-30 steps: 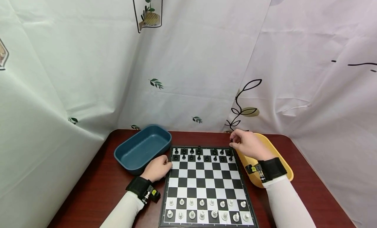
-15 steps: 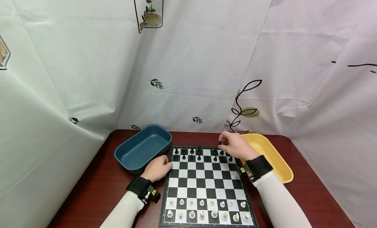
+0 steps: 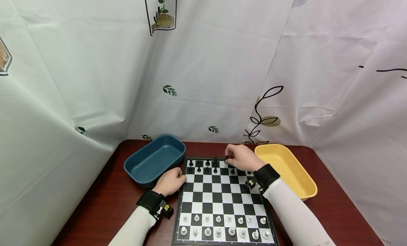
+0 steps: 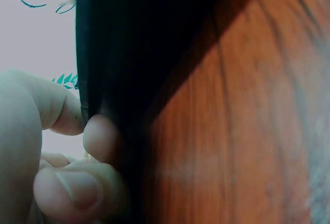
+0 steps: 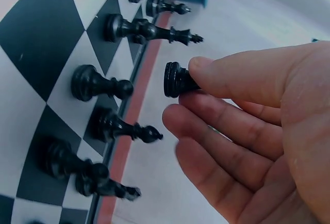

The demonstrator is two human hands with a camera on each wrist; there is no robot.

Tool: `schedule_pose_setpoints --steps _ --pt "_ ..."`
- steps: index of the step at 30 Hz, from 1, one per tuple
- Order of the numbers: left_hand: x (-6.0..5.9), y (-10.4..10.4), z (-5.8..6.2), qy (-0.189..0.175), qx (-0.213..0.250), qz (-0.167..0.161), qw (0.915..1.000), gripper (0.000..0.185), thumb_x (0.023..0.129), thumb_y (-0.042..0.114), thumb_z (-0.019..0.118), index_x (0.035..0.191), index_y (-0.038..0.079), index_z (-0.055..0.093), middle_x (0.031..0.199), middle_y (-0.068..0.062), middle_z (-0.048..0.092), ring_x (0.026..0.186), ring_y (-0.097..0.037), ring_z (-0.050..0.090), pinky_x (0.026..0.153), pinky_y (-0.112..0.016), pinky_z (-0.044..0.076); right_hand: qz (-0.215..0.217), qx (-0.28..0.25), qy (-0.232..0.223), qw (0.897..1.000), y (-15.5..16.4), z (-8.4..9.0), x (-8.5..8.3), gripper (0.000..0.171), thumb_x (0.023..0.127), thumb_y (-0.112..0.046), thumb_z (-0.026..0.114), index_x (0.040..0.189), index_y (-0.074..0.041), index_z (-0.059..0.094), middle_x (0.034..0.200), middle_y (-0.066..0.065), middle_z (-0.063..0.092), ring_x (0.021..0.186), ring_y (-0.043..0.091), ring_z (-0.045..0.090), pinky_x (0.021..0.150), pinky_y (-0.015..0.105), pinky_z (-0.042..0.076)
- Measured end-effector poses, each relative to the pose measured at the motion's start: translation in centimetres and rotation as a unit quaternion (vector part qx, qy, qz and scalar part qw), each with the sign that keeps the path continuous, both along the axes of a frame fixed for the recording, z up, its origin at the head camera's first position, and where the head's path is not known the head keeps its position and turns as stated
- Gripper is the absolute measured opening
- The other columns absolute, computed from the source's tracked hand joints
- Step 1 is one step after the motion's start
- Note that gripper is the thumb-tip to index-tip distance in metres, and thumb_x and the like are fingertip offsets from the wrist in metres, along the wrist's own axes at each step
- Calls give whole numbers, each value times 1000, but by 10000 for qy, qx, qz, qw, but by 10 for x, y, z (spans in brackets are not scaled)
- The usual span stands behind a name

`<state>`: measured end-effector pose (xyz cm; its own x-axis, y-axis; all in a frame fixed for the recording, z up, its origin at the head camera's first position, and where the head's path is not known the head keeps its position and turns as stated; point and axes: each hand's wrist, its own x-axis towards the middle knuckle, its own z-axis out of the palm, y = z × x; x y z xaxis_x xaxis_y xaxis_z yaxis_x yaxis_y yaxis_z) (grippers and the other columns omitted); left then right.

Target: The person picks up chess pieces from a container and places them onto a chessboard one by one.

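A black-and-white chessboard [image 3: 217, 197] lies on the table, black pieces on its far two rows and white pieces [image 3: 207, 232] on its near two. My right hand [image 3: 243, 158] pinches a black chess piece [image 5: 175, 80] between thumb and fingers above the board's far edge. Its ribbed base shows; the fingers cover its upper part. Close by stand a tall black piece with a pointed top [image 5: 154, 31] and a black pawn [image 5: 100, 83]. My left hand [image 3: 169, 182], fingers curled, holds the board's left edge [image 4: 85, 54] with fingertips and thumb.
A blue tray [image 3: 154, 161] stands left of the board, near the left hand. To the right is a yellow tray [image 3: 283, 164], partly behind the right forearm. The dark red table [image 3: 105, 200] ends at a white patterned cloth [image 3: 203, 80].
My right hand has moved left from the yellow tray's far end to over the board's far row, carrying the black chess piece. The left hand stays at the board's edge.
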<state>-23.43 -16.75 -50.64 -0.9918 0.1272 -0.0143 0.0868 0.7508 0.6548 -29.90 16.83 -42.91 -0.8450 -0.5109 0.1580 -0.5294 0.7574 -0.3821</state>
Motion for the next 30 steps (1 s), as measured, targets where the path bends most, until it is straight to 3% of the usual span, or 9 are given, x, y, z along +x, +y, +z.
schedule_pose_setpoints --steps 11,19,30 --pt "0 0 0 26 50 1 10000 26 102 25 62 79 15 54 60 1 58 48 -19 55 52 -35 41 -124 428 -83 9990 -14 -11 -8 20 96 -14 87 102 -18 69 85 -7 65 73 13 57 73 37 50" --pt "-1 0 0 28 7 7 10000 25 102 26 62 80 16 55 60 1 57 49 -19 54 53 -35 41 -120 600 209 9979 -17 -18 -13 22 94 -17 90 99 -19 69 81 -9 65 71 11 57 73 37 51" --pt "-1 0 -2 79 -51 29 10000 26 101 26 62 78 16 55 60 1 57 49 -19 54 53 -35 41 -298 415 -286 9983 -19 -20 -16 22 95 -15 89 100 -17 67 84 -6 66 74 14 59 73 37 52"
